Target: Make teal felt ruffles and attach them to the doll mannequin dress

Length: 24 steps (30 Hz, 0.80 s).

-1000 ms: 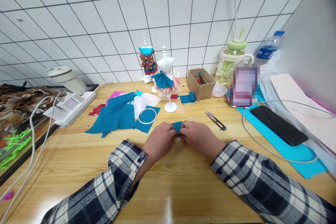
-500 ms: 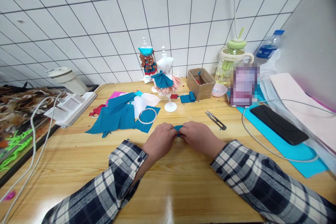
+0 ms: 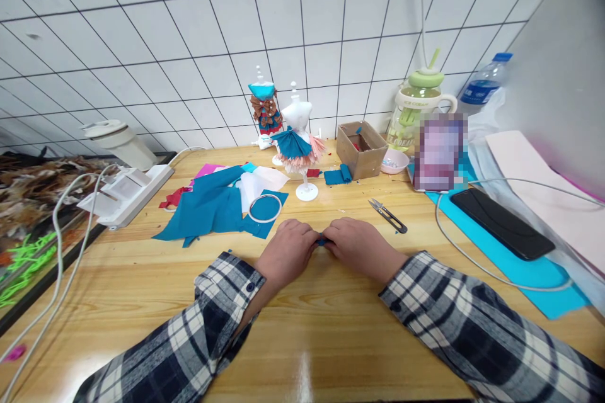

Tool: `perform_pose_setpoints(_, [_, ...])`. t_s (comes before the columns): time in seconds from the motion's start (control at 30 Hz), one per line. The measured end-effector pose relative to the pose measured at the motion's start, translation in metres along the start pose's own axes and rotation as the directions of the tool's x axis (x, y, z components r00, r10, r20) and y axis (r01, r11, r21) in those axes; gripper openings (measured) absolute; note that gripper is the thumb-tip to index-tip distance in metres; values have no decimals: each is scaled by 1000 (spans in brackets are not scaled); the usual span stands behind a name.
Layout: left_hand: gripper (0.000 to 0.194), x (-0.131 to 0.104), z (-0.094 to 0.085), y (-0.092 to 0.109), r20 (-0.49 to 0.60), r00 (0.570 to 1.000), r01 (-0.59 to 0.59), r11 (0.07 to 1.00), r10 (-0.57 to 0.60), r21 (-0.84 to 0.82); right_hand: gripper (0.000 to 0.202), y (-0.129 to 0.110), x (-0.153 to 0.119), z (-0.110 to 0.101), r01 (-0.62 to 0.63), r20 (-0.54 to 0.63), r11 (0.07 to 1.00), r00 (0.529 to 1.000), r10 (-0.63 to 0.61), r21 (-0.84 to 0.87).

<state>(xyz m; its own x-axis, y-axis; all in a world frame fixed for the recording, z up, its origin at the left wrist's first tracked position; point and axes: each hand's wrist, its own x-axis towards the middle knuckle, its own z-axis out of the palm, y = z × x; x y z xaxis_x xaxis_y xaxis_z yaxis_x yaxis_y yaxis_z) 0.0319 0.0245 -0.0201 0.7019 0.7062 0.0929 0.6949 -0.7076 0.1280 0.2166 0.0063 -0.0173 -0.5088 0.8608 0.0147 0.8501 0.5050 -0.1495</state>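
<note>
A small piece of teal crepe paper is pinched between my two hands just above the wooden table. My left hand is closed on its left end, and my right hand on its right end. Fingers cover most of it, leaving a narrow folded bit in sight. Beyond the hands stands a white mini dress form in a teal and peach ruffled skirt. Larger teal crepe sheets lie to the left, with a metal ring on one. Thread snips rest to the right.
Behind are a second dressed form, a cardboard box, a rolled teal strip and a pink bowl. A power strip sits left. At right are a black phone, a propped blurred screen, a cable and bottles.
The teal paper between my fingertips shows less than before; it now looks narrower and folded. Both hands have stayed almost in place.
</note>
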Motion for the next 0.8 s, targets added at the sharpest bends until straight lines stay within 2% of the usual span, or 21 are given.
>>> perform_pose_setpoints(0.23, [17,0,-1,-1,5,1000,-28,999,28,-21,22,-2,-2,-3,-34,15,999,999,34,20])
perform_pose_setpoints(0.4, [21,0,0,-1,11,1000,15,1000,-14,-22,19,-2,-1,-2,-73,22,996,997,72,43])
perform_pose_setpoints(0.6, [20,1,1,-1,15,1000,27,999,-26,-23,22,0,-1,-2,-48,20,998,999,48,32])
perform_pose_setpoints(0.8, [19,0,0,-1,-17,999,-31,1000,31,7,20,-1,0,-3,-41,13,999,999,41,8])
